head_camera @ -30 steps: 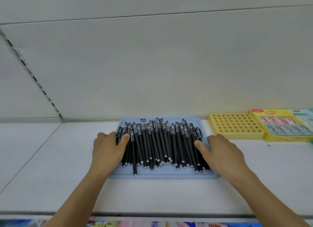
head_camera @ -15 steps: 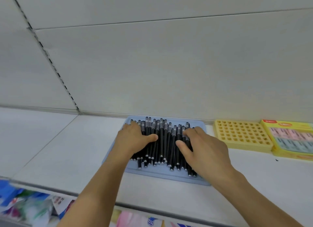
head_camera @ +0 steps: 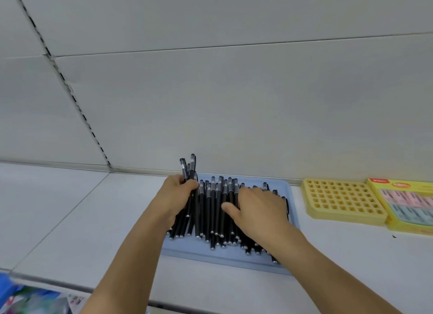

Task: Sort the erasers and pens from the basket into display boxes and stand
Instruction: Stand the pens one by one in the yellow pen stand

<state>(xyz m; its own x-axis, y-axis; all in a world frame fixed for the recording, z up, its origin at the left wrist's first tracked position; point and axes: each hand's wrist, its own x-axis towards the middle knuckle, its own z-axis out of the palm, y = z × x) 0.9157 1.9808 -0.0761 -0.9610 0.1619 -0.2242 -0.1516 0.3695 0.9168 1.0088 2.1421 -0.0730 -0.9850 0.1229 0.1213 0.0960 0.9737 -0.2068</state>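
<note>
A pale blue tray point(head_camera: 289, 191) sits on a white shelf point(head_camera: 70, 220), close to the back wall panel point(head_camera: 234, 91), and serves as the reference here. A dense pile of black pens point(head_camera: 214, 210) with silver tips lies across the tray, the pens running roughly front to back, their near ends reaching almost to the tray's front rim. The left hand point(head_camera: 174, 197) is at the left edge of the pile, fingers curled round a small bundle of pens point(head_camera: 188, 170); the far ends of that bundle stick up above the hand and rise higher than the rest of the pile, tilted toward the wall. The right hand point(head_camera: 256, 208) lies palm down on the right half of the pile, fingers spread and fairly straight over the pens, thumb pointing left toward the pile's centre; it presses on the pens without gripping any that can be seen. Both hands are over the tray, with a band of uncovered pens between them. To the right of the tray, just beside it on the shelf, stands a yellow pen stand point(head_camera: 343, 202) with a grid of holes. Touching the stand's right side is a yellow display box point(head_camera: 407, 206) holding rows of pastel erasers, blurred at the frame edge. Below the shelf's front edge, left of the tray, some coloured packaging point(head_camera: 35, 299) shows, too blurred to identify.
</note>
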